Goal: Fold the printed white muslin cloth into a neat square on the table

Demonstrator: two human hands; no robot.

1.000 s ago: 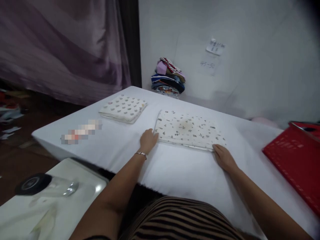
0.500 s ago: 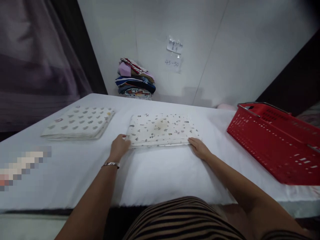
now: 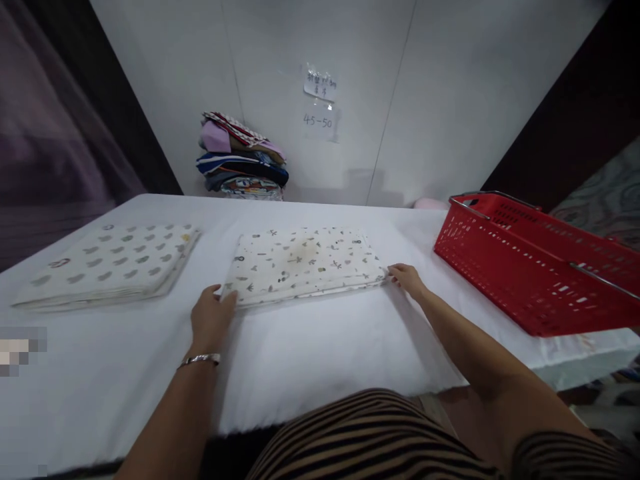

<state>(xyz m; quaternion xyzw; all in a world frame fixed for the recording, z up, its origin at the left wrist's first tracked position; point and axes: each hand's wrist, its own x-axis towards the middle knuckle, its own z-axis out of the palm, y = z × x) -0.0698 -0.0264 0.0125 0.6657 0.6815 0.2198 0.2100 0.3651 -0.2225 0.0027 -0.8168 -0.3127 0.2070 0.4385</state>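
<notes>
A folded white cloth [image 3: 310, 263] with small grey-green prints and a brownish stain lies flat in front of me. My left hand [image 3: 213, 319], a silver bracelet at its wrist, is closed at the near left corner of this cloth, its fingertips partly hidden. At the near right corner, my right hand [image 3: 406, 279] pinches the cloth's edge between thumb and fingers. Off to the left rests a second folded white cloth [image 3: 117, 263], printed with grey leaf-like shapes; neither hand touches it.
A red perforated plastic basket [image 3: 530, 273] with metal handles stands on the right of the white-covered table [image 3: 300, 360]. Against the back wall is a stack of folded fabrics [image 3: 243, 157]. Above it to the right, handwritten paper signs [image 3: 319, 122] are taped up.
My right hand has shifted outward and pinches the cloth's right corner instead of lying on its edge. My left hand stays at the left corner. The camera view has turned somewhat.
</notes>
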